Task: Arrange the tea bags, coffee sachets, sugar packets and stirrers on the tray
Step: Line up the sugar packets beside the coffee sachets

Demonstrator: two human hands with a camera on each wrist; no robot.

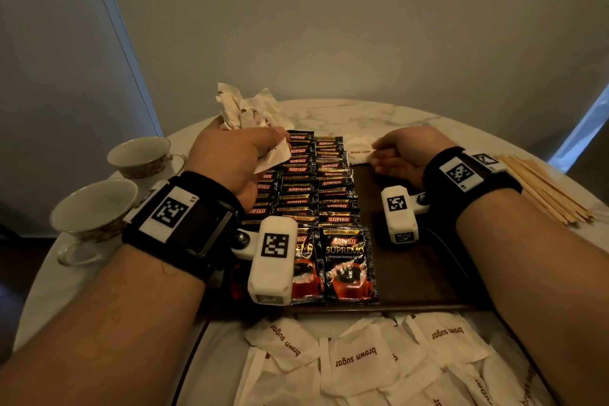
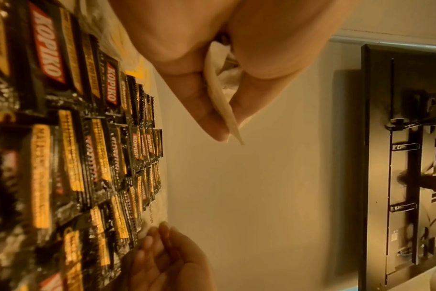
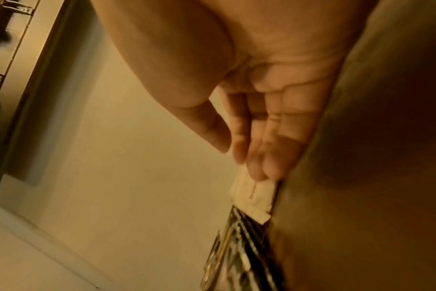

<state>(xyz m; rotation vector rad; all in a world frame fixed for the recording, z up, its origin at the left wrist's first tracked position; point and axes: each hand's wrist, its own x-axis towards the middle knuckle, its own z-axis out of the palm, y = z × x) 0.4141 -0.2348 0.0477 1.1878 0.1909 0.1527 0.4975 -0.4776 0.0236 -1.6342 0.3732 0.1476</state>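
A dark wooden tray [image 1: 412, 267] holds columns of black Kopiko coffee sachets [image 1: 329, 188] on its left part. My left hand [image 1: 280, 138] hovers over the far left of the tray and grips a bunch of white brown sugar packets [image 1: 244, 109]; the left wrist view shows thumb and fingers pinching the packets [image 2: 222, 98]. My right hand [image 1: 379, 155] reaches to the tray's far end, its straight fingers [image 3: 249, 163] touching a single sugar packet [image 1: 361, 153] that lies flat beside the sachets [image 3: 236, 256]. Wooden stirrers [image 1: 547, 188] lie in a pile on the table, right of the tray.
Two empty teacups [image 1: 138, 155] [image 1: 92, 211] stand on the marble table at the left. Several loose brown sugar packets [image 1: 362, 359] lie scattered along the table's near edge. The right half of the tray is bare wood. A wall rises behind the table.
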